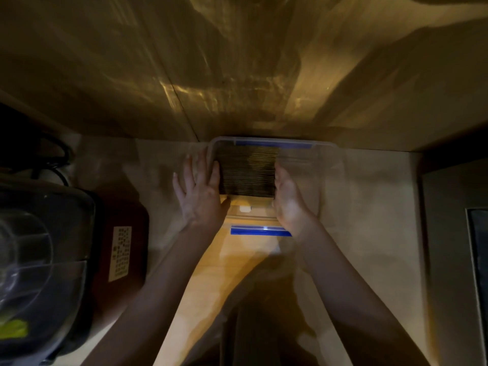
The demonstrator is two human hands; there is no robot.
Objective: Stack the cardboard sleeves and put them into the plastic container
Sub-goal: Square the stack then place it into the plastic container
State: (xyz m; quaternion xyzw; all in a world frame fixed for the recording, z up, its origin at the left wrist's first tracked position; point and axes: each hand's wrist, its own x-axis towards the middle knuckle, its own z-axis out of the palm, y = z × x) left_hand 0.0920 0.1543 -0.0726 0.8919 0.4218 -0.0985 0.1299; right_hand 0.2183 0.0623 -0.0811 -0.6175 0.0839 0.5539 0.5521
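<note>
I see the stack of cardboard sleeves [247, 171] as a dark brown block, its face ruled with many thin lines running left to right, each line the edge of one flattened sleeve. The sleeves stand on edge, packed face to face, so the stack's long axis runs away from me toward the wall, while each single sleeve spans crosswise. A paler patch of light falls on the middle of the block.

The stack sits inside the clear plastic container [311, 165], filling its left part; the right part shows only the clear wall. The container has a blue clip [273, 144] on its far rim and another blue clip [260, 231] on the near side, and it rests on the pale counter [369, 196] close against the wooden back wall [237, 75].

My left hand [199, 190] lies flat and spread, fingers straight, pressed against the left side of the stack at the container's left edge. My right hand [289, 195] is open too, palm turned inward against the stack's right side. Neither is closed around anything; together they squeeze the block from both sides.

A dark appliance with a clear lid [39, 254] stands at the left.
</note>
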